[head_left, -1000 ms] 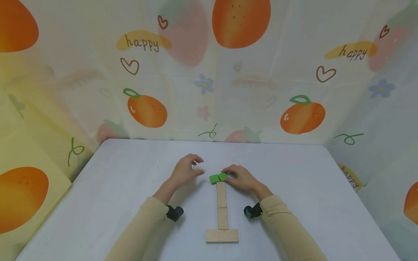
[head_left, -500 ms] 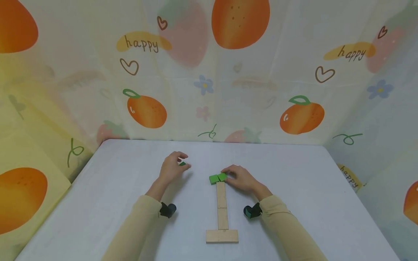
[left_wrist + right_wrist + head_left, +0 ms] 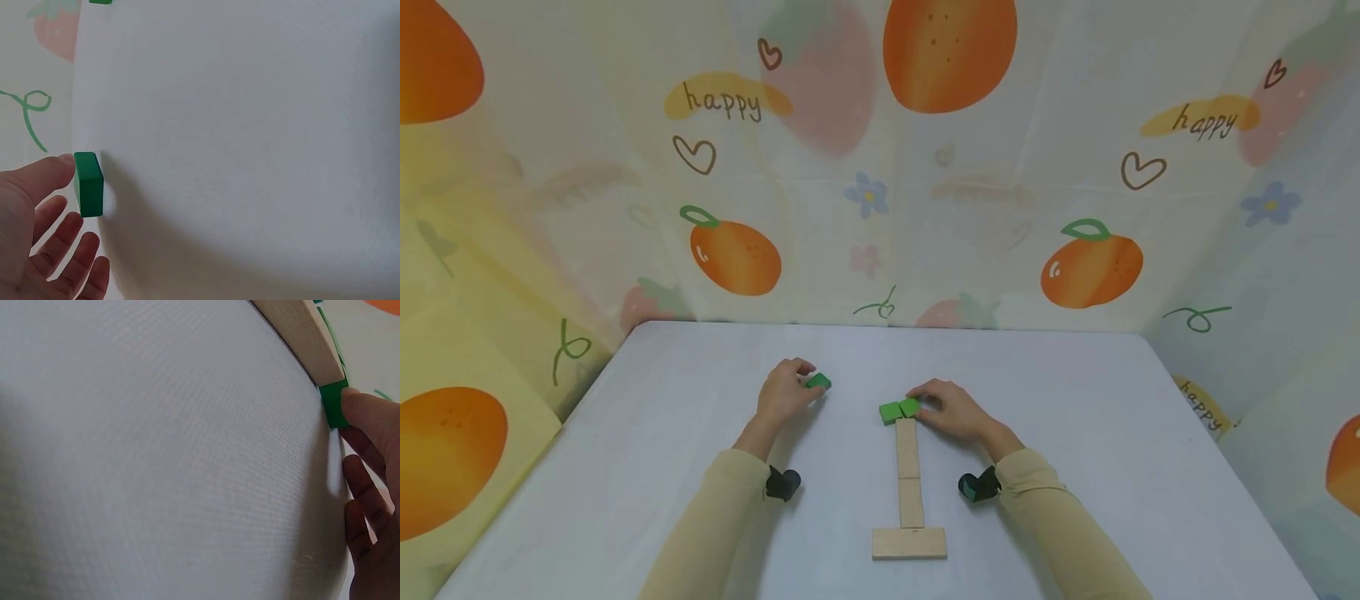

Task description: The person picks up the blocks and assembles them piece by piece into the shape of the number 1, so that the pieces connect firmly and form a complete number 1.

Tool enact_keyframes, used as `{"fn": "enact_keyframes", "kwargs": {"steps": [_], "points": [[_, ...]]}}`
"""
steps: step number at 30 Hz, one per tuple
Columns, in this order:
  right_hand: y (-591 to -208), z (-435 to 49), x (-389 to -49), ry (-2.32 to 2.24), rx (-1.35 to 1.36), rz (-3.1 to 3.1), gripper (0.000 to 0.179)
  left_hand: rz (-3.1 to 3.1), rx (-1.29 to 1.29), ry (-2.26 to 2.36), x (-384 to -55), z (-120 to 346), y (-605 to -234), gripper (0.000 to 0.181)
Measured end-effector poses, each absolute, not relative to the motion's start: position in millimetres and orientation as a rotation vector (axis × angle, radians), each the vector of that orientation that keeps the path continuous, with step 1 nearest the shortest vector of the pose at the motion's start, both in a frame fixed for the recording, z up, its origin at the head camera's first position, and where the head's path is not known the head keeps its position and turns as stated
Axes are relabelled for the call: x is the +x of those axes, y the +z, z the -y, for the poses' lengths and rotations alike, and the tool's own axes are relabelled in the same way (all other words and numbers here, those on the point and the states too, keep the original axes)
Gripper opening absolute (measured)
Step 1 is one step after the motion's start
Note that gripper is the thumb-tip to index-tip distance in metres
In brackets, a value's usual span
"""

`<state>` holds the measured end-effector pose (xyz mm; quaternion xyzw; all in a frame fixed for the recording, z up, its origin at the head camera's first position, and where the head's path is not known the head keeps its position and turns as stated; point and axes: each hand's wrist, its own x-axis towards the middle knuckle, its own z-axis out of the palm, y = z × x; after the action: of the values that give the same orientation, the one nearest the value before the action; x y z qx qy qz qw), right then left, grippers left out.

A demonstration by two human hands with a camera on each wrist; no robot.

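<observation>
My left hand pinches a green block between thumb and fingers, left of the laid-out blocks. The left wrist view shows that green block at the thumb tip, with the other fingers loosely bent. On the right, my right hand pinches a second green block at the far end of a row of wooden blocks. Another green block lies against its left side. In the right wrist view the thumb presses the green block beside a wooden block.
Two pale wooden blocks lie end to end on the white table. A third wooden block lies crosswise at their near end. A fruit-printed cloth hangs behind the table.
My left hand has moved left, away from the green blocks at the row's far end, and the green block in it has come into sight. My right hand has stayed in place.
</observation>
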<state>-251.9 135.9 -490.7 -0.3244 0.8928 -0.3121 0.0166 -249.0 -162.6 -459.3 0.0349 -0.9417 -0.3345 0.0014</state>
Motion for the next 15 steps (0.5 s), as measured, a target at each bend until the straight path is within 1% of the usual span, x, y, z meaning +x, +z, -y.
{"fn": "enact_keyframes", "kwargs": {"steps": [5,15], "points": [[-490.4,-135.2,-251.3,-0.973,-1.012,-2.773,0.031,2.971,0.129,-1.056,-249.0,165.6,-462.4,0.04],[-489.6,-135.1,-249.8,-0.966,-0.984,-2.782,0.031,2.991,0.089,-1.022,-251.7,167.0,-466.7,0.04]]}}
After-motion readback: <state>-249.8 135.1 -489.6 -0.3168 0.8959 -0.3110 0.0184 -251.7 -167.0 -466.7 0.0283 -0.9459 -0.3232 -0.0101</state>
